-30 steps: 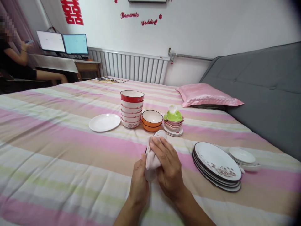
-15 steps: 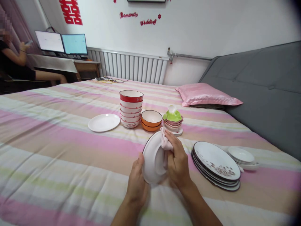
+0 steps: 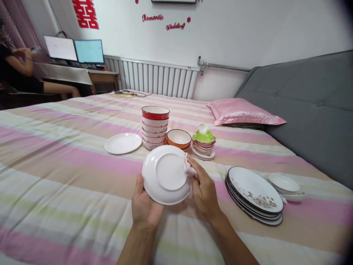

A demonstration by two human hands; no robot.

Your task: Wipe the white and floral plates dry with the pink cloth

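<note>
I hold a white plate (image 3: 165,173) up over the striped bed, its underside turned toward me. My left hand (image 3: 143,206) grips its lower left rim, fingers closed round the edge. My right hand (image 3: 204,191) is closed on a pale pink cloth (image 3: 189,168) pressed against the plate's right rim. Just beyond the plate are a stack of red and white bowls (image 3: 154,126), an orange bowl (image 3: 178,138) and a small pile of pink and green dishes (image 3: 204,141).
A single white plate (image 3: 122,143) lies left of the bowls. Patterned plates (image 3: 253,193) are stacked at the right, with small white saucers (image 3: 285,184) beside them. A pink pillow (image 3: 242,112) and grey headboard (image 3: 311,99) lie right. A person (image 3: 19,70) sits by two monitors (image 3: 74,49) far left.
The plate has turned from nearly edge-on to showing its full underside and shifted left. My right hand with the cloth slid from the plate's middle to its right rim.
</note>
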